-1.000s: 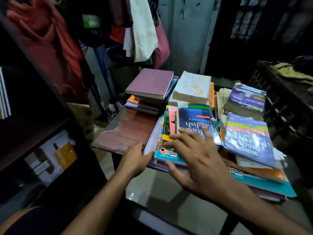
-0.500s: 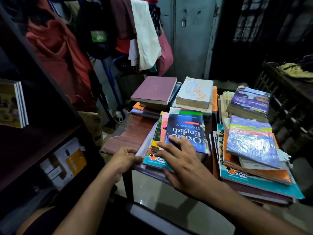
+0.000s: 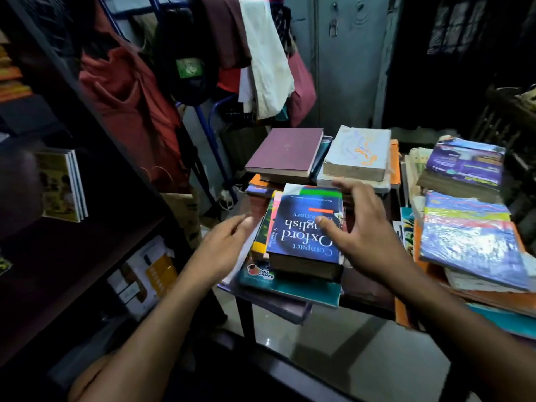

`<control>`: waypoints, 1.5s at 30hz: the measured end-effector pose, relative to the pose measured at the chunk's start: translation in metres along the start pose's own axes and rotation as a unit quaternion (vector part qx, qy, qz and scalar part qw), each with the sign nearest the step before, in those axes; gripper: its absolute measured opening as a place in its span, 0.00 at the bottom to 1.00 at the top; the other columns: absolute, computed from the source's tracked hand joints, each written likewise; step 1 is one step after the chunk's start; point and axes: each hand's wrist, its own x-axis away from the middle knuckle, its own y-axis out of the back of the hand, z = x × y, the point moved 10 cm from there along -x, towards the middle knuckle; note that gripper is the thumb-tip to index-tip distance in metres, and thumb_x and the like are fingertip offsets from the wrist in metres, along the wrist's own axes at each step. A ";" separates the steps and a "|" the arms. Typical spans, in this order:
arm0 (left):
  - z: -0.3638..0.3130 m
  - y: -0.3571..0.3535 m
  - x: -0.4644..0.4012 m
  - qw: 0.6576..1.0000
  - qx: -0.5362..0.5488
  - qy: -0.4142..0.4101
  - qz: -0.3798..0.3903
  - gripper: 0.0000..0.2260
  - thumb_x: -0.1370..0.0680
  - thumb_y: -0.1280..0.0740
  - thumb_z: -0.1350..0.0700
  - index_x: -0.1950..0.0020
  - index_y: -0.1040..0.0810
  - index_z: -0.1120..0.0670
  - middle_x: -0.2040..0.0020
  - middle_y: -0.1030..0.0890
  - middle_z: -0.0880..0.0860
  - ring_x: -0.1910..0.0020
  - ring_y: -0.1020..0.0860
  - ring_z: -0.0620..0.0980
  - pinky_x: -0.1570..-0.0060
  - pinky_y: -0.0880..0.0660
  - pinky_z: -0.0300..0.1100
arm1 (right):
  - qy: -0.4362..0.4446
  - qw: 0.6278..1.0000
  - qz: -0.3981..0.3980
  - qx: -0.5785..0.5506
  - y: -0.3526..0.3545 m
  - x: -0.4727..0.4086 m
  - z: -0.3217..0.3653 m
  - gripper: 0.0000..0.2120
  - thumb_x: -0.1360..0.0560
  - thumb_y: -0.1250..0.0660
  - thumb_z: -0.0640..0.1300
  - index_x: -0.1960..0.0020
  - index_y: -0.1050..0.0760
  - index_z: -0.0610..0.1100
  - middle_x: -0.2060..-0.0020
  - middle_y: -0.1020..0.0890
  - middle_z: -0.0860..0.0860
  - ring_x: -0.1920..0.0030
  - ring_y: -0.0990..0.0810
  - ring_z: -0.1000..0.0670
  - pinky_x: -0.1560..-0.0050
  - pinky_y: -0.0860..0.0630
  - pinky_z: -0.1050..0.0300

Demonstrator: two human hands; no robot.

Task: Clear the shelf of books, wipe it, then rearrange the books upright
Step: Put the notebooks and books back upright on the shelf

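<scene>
A thick blue Oxford dictionary point(image 3: 301, 230) lies on top of a stack of thin books at the near edge of a small wooden table point(image 3: 255, 204). My right hand point(image 3: 365, 236) hovers at the dictionary's right side, fingers spread, thumb over its cover. My left hand point(image 3: 226, 248) is at the stack's left side, fingers straight and blurred, holding nothing. More book piles cover the table: a maroon book point(image 3: 285, 153), a pale thick book point(image 3: 358, 153), and colourful books point(image 3: 470, 242) on the right. The dark shelf point(image 3: 87, 256) stands at left with a few upright books point(image 3: 62, 185).
Clothes hang on a blue rack point(image 3: 208, 132) behind the table. A grey metal cupboard point(image 3: 348, 68) stands at the back. Boxes point(image 3: 142, 277) sit on the lower shelf board. A dark rack point(image 3: 510, 117) is at the far right. Tiled floor shows below the table.
My right hand has lifted off the dictionary's cover and moved to its right side. My left hand has left the table edge and risen beside the stack. The camera has moved closer.
</scene>
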 end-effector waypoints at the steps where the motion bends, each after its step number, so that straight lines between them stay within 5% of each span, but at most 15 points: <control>1: -0.014 -0.012 0.005 0.999 0.010 0.006 0.034 0.18 0.17 0.43 0.40 0.37 0.20 0.46 0.42 0.19 0.42 0.41 0.22 0.44 0.39 0.28 0.44 | -0.076 0.997 0.016 -0.019 -0.007 -0.004 -0.028 0.35 0.33 0.33 0.67 0.30 0.33 0.54 0.35 0.28 0.54 0.34 0.28 0.51 0.30 0.31 0.51; 5: -0.033 -0.037 0.012 0.990 -0.121 0.027 0.061 0.24 0.18 0.46 0.34 0.31 0.25 0.45 0.32 0.23 0.49 0.31 0.28 0.52 0.50 0.39 0.40 | -0.248 0.950 0.077 -0.172 -0.041 0.008 -0.091 0.52 0.45 0.31 0.79 0.28 0.32 0.53 0.34 0.23 0.50 0.37 0.22 0.50 0.35 0.24 0.42; 7: -0.033 -0.035 0.013 0.991 -0.122 0.031 0.045 0.23 0.19 0.43 0.34 0.31 0.26 0.43 0.32 0.23 0.47 0.32 0.27 0.51 0.52 0.39 0.39 | -0.262 0.935 0.081 -0.227 -0.051 0.010 -0.091 0.42 0.36 0.26 0.70 0.28 0.32 0.52 0.37 0.21 0.52 0.40 0.18 0.51 0.43 0.20 0.46; 9: -0.026 -0.037 0.012 0.997 -0.048 0.039 0.042 0.21 0.22 0.39 0.32 0.34 0.25 0.40 0.36 0.22 0.41 0.38 0.24 0.46 0.43 0.29 0.41 | -0.278 0.914 0.074 -0.286 -0.059 0.010 -0.094 0.29 0.27 0.25 0.55 0.30 0.30 0.49 0.40 0.18 0.51 0.44 0.16 0.51 0.47 0.18 0.48; 12: -0.013 -0.049 0.014 0.995 0.054 0.055 0.055 0.17 0.27 0.31 0.31 0.42 0.24 0.35 0.46 0.18 0.35 0.46 0.19 0.39 0.38 0.24 0.48 | -0.302 0.889 0.038 -0.342 -0.061 0.014 -0.101 0.26 0.28 0.24 0.45 0.33 0.28 0.46 0.43 0.16 0.48 0.48 0.14 0.49 0.45 0.18 0.50; 17: -0.008 -0.062 0.020 0.972 0.209 0.093 0.062 0.29 0.36 0.24 0.30 0.38 0.26 0.36 0.46 0.15 0.44 0.48 0.15 0.50 0.46 0.19 0.61 | -0.316 0.850 0.039 -0.421 -0.057 0.024 -0.094 0.25 0.27 0.25 0.38 0.33 0.30 0.43 0.49 0.14 0.46 0.57 0.13 0.50 0.63 0.19 0.59; 22: 0.012 -0.069 0.024 0.942 0.288 0.172 -0.006 0.44 0.44 0.23 0.26 0.34 0.25 0.46 0.47 0.14 0.51 0.49 0.16 0.59 0.57 0.23 0.53 | -0.322 0.836 0.063 -0.439 -0.057 0.032 -0.088 0.24 0.28 0.25 0.39 0.35 0.29 0.43 0.51 0.13 0.45 0.53 0.13 0.44 0.61 0.17 0.54; 25: 0.005 -0.082 0.029 0.928 0.323 0.185 0.009 0.39 0.38 0.22 0.32 0.33 0.26 0.49 0.46 0.14 0.50 0.53 0.15 0.52 0.55 0.18 0.49 | -0.320 0.843 0.072 -0.425 -0.055 0.033 -0.090 0.23 0.27 0.25 0.42 0.35 0.28 0.44 0.50 0.13 0.44 0.51 0.13 0.42 0.57 0.17 0.51; 28: -0.012 -0.097 0.031 0.910 0.371 0.178 0.058 0.23 0.28 0.24 0.41 0.39 0.21 0.51 0.50 0.13 0.53 0.53 0.14 0.56 0.51 0.18 0.52 | -0.322 0.845 0.077 -0.420 -0.059 0.035 -0.089 0.21 0.26 0.26 0.45 0.36 0.27 0.44 0.51 0.13 0.44 0.53 0.13 0.42 0.55 0.19 0.51; 34: -0.018 -0.082 0.037 0.882 0.446 0.151 0.022 0.24 0.31 0.24 0.47 0.36 0.24 0.48 0.48 0.14 0.56 0.49 0.15 0.61 0.46 0.20 0.64 | -0.277 0.867 0.085 -0.405 -0.062 0.032 -0.058 0.13 0.24 0.30 0.43 0.39 0.23 0.47 0.52 0.13 0.45 0.54 0.13 0.45 0.53 0.20 0.52; 38: -0.020 -0.014 0.050 0.863 0.495 0.063 -0.078 0.26 0.28 0.26 0.56 0.32 0.28 0.49 0.43 0.15 0.56 0.45 0.16 0.60 0.41 0.21 0.61 | -0.192 0.898 0.107 -0.381 -0.081 0.015 -0.006 0.25 0.35 0.25 0.55 0.40 0.24 0.51 0.49 0.14 0.50 0.51 0.14 0.47 0.53 0.19 0.51; 41: 0.004 0.064 0.068 0.857 0.492 0.018 -0.153 0.28 0.23 0.30 0.62 0.29 0.33 0.39 0.39 0.17 0.51 0.42 0.17 0.56 0.40 0.21 0.56 | -0.126 0.897 0.187 -0.379 -0.136 -0.006 0.056 0.28 0.35 0.26 0.55 0.37 0.26 0.51 0.47 0.14 0.52 0.49 0.14 0.50 0.52 0.20 0.54; 45: 0.086 0.177 0.103 0.836 0.490 -0.004 -0.246 0.22 0.22 0.35 0.66 0.35 0.25 0.43 0.41 0.15 0.50 0.47 0.16 0.53 0.51 0.18 0.48 | -0.021 0.881 0.319 -0.348 -0.253 -0.009 0.159 0.36 0.35 0.25 0.62 0.31 0.28 0.50 0.41 0.16 0.54 0.40 0.17 0.52 0.36 0.23 0.47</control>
